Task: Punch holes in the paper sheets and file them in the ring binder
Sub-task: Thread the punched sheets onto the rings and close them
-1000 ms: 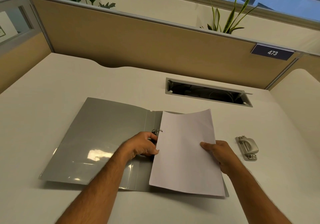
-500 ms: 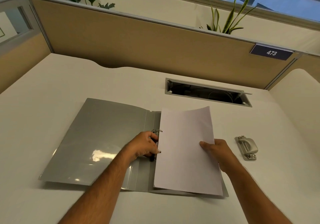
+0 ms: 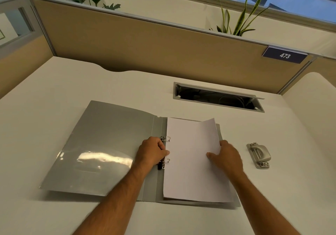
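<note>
A grey ring binder (image 3: 101,143) lies open on the white desk. White paper sheets (image 3: 190,171) lie over its right half, with two metal ring prongs (image 3: 168,149) poking up through their left edge. My left hand (image 3: 152,152) rests on the ring mechanism and pinches the sheets' left edge. My right hand (image 3: 225,157) holds the sheets' right edge, thumb on top, and the far right corner curls up. A metal hole punch (image 3: 259,155) sits on the desk to the right of the binder.
A recessed cable slot (image 3: 218,97) opens in the desk behind the binder. A tan partition (image 3: 145,49) with a plate reading 473 (image 3: 285,55) closes the back. Plants (image 3: 236,21) stand behind it.
The sheets have come down and to the left onto the binder's right half, and the ring prongs now show through their left edge. Both hands lowered with them.
</note>
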`<state>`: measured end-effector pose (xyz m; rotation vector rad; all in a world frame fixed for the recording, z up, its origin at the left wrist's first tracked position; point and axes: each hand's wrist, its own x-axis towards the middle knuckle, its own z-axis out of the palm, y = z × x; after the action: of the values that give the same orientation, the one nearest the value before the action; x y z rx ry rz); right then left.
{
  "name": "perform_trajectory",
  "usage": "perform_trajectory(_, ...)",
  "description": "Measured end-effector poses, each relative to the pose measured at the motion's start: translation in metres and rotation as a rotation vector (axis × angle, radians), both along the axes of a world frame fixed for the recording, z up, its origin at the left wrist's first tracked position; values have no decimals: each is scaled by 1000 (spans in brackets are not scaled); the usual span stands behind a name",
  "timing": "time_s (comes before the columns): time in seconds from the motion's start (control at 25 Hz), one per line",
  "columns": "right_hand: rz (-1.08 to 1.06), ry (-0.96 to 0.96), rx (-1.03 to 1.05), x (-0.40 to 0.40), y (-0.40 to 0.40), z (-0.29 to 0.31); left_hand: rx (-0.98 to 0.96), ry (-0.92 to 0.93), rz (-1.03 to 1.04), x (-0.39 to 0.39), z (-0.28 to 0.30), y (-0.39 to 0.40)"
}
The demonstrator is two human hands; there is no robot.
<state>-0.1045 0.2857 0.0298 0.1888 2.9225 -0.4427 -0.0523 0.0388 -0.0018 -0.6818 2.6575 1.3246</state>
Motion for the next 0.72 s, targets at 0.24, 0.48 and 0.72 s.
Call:
perform_trajectory(0.24, 544, 81, -249, 26, -50, -5, -8, -21, -9, -4, -3, 0)
perform_trajectory(0.48, 624, -184, -313, 15, -76, -20, 1, -7, -43, -1, 0, -2)
perform_trajectory(0.72, 650, -252, -319, 2, -79, -20, 221, -19, -7, 2, 24, -32)
